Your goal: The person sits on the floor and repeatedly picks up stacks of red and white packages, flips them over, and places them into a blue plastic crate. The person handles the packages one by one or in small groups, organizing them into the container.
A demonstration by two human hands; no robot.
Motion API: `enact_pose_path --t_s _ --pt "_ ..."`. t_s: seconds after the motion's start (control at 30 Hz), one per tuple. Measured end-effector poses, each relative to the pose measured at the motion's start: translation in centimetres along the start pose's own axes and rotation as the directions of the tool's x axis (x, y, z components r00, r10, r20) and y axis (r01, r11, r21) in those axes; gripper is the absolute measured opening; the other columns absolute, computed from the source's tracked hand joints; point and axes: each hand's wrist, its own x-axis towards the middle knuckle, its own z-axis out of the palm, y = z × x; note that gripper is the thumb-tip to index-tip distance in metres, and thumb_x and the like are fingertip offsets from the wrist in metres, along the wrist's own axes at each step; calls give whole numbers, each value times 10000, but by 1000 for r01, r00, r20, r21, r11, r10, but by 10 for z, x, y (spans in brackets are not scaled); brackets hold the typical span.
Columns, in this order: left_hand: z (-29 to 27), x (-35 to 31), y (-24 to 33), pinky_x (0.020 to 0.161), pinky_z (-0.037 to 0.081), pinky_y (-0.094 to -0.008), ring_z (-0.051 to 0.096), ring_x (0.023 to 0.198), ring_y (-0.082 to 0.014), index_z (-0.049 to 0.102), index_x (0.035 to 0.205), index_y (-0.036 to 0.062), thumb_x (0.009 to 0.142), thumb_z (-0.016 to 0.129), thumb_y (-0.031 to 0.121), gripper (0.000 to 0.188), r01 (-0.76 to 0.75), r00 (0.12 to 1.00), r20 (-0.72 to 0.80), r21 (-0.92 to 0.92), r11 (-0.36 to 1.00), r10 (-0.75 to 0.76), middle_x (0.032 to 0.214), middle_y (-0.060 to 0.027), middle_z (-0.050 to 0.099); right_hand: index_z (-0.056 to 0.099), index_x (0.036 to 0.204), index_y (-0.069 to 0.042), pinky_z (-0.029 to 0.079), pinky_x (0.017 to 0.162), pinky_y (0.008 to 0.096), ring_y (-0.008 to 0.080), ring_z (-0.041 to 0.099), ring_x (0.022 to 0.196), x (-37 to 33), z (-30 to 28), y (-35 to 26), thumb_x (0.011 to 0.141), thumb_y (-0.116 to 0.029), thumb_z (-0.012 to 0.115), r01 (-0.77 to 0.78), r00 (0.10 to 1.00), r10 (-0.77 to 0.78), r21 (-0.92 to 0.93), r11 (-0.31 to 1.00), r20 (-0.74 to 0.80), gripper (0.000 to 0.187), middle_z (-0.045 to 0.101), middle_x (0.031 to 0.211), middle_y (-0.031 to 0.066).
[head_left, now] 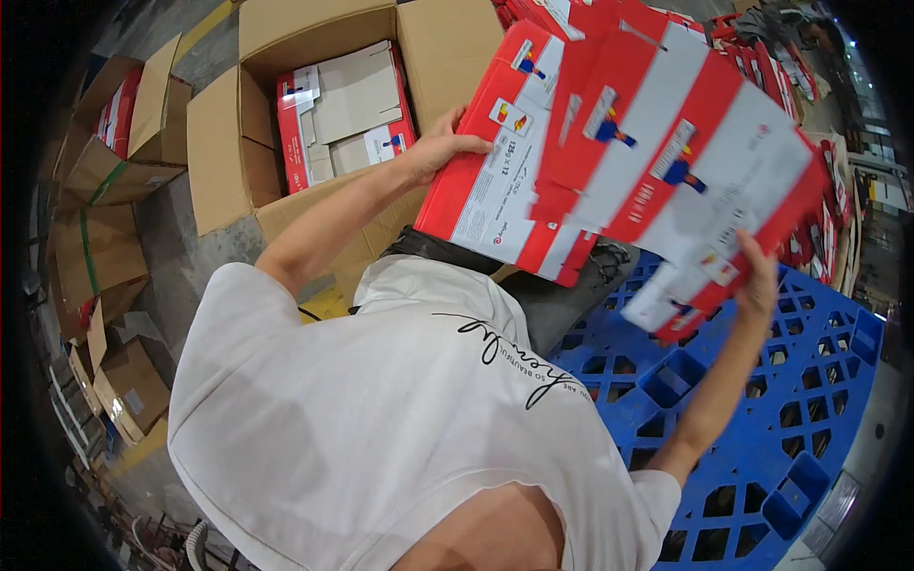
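Flattened red-and-white printed cartons [490, 176] make a stack at the upper middle, resting near my knees. My left hand [443, 147] grips its left edge, with the thumb on top of the face. Off to the right, my right hand [757, 276] closes on the lower right edge of more flat cartons [709, 167]. These are fanned out, tilted and smeared by motion, and they overlap the left-hand stack. How many cartons each hand holds I cannot tell.
An open brown cardboard box [249, 128] at the upper left contains flattened cartons [352, 95]. Other brown boxes [114, 252] stand along the left side. A blue plastic pallet [762, 381] lies at the right. Piled red cartons [828, 228] stand behind it.
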Motion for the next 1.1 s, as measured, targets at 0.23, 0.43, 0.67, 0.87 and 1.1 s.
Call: enact_pose_path --t_s 0.23,0.43,0.67,0.87,1.1 --pt "-46 19 1 986 584 -405 660 1213 -243 486 1450 35 946 726 316 624 293 947 268 -484 824 -179 1335 -155 652 596 1342 17 580 947 407 249 691 1117 56 110 157 869 -141 819 -332 938 304 184 925 166 546 685 1277 145" --pt "-11 11 6 830 644 -388 751 1006 -224 618 1298 16 906 734 536 662 215 953 -213 -18 977 -214 1196 -177 716 492 1433 11 592 940 418 258 687 1123 66 150 169 908 -210 800 -368 927 334 245 897 168 648 659 1304 157" --pt "-24 44 9 738 657 -357 781 824 -217 646 1269 34 893 686 625 702 307 947 -96 -25 951 -308 1055 -139 765 447 1480 9 580 961 391 252 653 1192 66 160 164 962 -339 739 -244 970 237 169 955 61 689 630 1349 152" --pt "-23 75 17 787 653 -372 779 872 -205 605 1324 -1 874 724 610 768 338 939 -55 -32 941 -339 1137 -167 744 443 1491 -2 546 1018 384 241 637 1221 56 166 180 982 -347 713 -368 927 321 299 881 194 672 598 1408 135" --pt "-39 55 7 839 642 -359 738 949 -183 492 1368 -37 825 870 348 765 218 976 -19 -6 976 -218 1130 -149 701 478 1463 -4 558 998 396 247 643 1207 42 158 203 928 -231 784 -398 917 388 232 888 86 656 615 1390 144"
